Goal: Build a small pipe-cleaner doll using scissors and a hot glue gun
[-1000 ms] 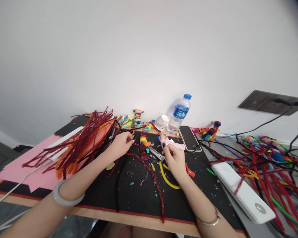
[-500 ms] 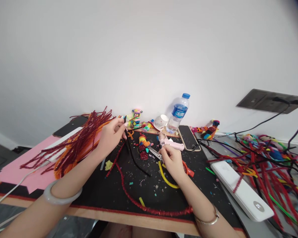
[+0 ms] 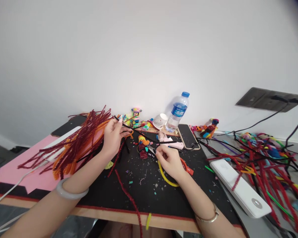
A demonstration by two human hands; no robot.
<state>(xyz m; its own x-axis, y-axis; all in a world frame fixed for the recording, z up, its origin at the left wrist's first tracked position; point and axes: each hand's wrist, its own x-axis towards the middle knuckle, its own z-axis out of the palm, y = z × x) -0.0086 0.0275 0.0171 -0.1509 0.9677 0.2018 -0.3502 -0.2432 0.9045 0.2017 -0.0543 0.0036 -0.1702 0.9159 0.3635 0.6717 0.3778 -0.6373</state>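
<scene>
My left hand (image 3: 114,137) is raised over the back left of the black mat. Its thumb and finger pinch a black pipe cleaner (image 3: 149,137), which stretches right above the small things there. My right hand (image 3: 171,161) rests low over the mat, fingertips pressed together. Metal blades (image 3: 151,149) show beside those fingertips; whether the fingers grip them is hidden. Between the hands lies a small orange, yellow and dark red pipe-cleaner figure (image 3: 143,147). A yellow curved strip (image 3: 167,180) runs out from under my right hand. A red pipe cleaner (image 3: 129,195) hangs over the front edge.
Dark red and orange pipe cleaners (image 3: 76,145) are heaped on pink paper (image 3: 27,165) at left. A paper cup (image 3: 160,121), a water bottle (image 3: 178,112) and a phone (image 3: 188,136) stand behind. A white power bank (image 3: 240,188) lies right, near tangled pipe cleaners (image 3: 265,178).
My left hand has shifted slightly, and the black pipe cleaner has swung from hanging down to pointing right. The long red pipe cleaner and a short yellow piece have slid to the front edge.
</scene>
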